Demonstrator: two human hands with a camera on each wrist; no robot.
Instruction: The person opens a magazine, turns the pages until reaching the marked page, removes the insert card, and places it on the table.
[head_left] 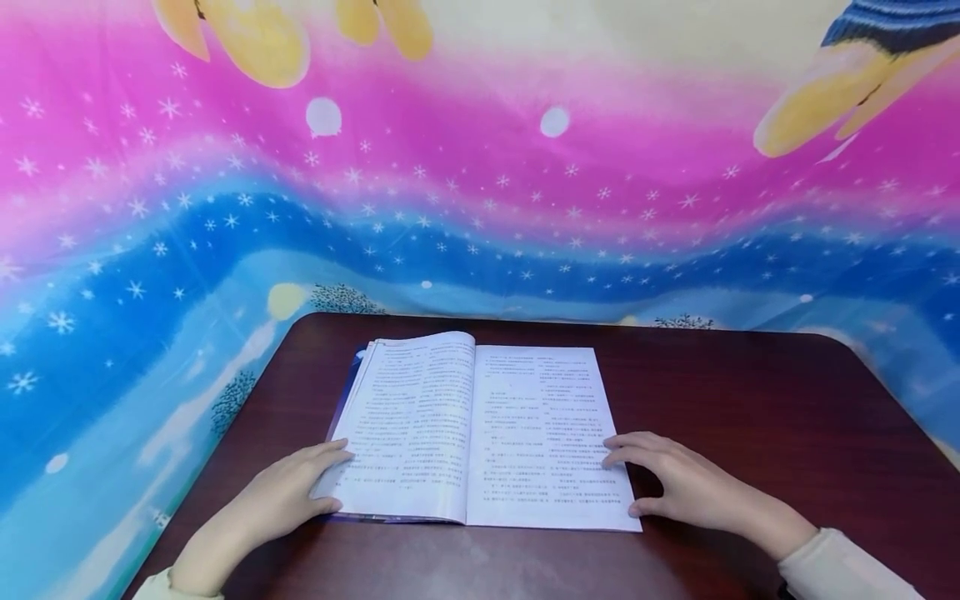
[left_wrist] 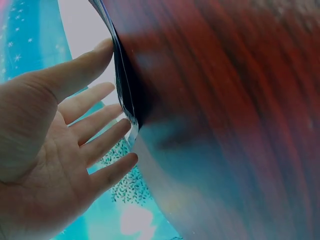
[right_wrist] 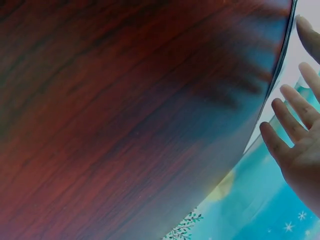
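Observation:
An open magazine (head_left: 525, 433) with printed text columns lies flat on the dark wooden table, its left page bulging upward near the spine. My left hand (head_left: 281, 496) rests at the lower left edge, fingertips over the page. In the left wrist view the same hand (left_wrist: 65, 125) has spread, mostly straight fingers, thumb at the magazine's edge (left_wrist: 122, 75). On the other side, my right hand (head_left: 686, 479) touches the right page's outer edge. Seen from the right wrist, that hand (right_wrist: 300, 130) also has its fingers extended and apart beside the magazine's edge (right_wrist: 282, 60).
The dark reddish-brown table (head_left: 735, 400) has rounded back corners and reaches past the magazine on both sides. Behind and beside it hangs a pink and blue cloth (head_left: 450, 200) with snowflakes. A blue cover edge (head_left: 347, 387) sticks out under the left pages.

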